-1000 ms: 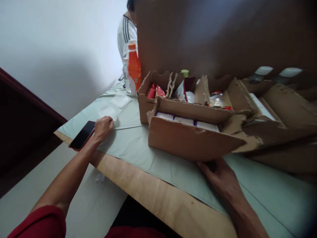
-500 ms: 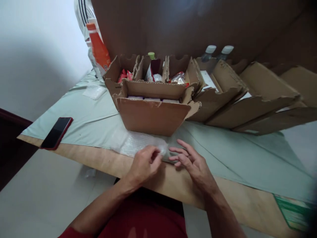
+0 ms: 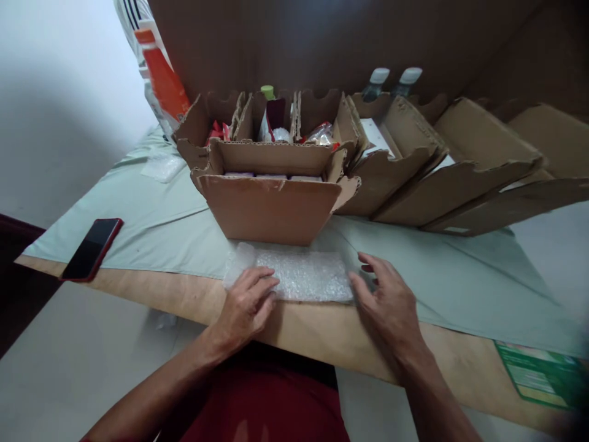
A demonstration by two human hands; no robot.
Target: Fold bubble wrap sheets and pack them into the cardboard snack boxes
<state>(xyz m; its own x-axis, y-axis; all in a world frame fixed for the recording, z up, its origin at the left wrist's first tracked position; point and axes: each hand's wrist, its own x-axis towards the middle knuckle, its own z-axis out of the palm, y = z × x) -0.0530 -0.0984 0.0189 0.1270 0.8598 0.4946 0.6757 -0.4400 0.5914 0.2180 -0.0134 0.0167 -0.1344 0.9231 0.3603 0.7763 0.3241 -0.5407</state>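
A flat piece of clear bubble wrap (image 3: 313,276) lies along the table's front edge, in front of a small brown cardboard box (image 3: 271,209). My left hand (image 3: 248,301) rests on its left part, fingers stretched out loosely over the plastic. Just off the wrap's right end is my right hand (image 3: 386,298), its thumb and fingers apart with nothing between them. Tops of several items show inside the small box, but their kind is hidden.
Behind stands a row of open cardboard bins (image 3: 405,178) holding packets and boxes. An orange bottle (image 3: 163,77) is at the back left, and a phone (image 3: 92,248) lies near the left front edge. A green printed sheet (image 3: 534,371) lies at the right.
The bubble wrap now lies spread out further to the right. My right hand has moved right, to the wrap's end; my left hand has shifted left and its fingers have loosened.
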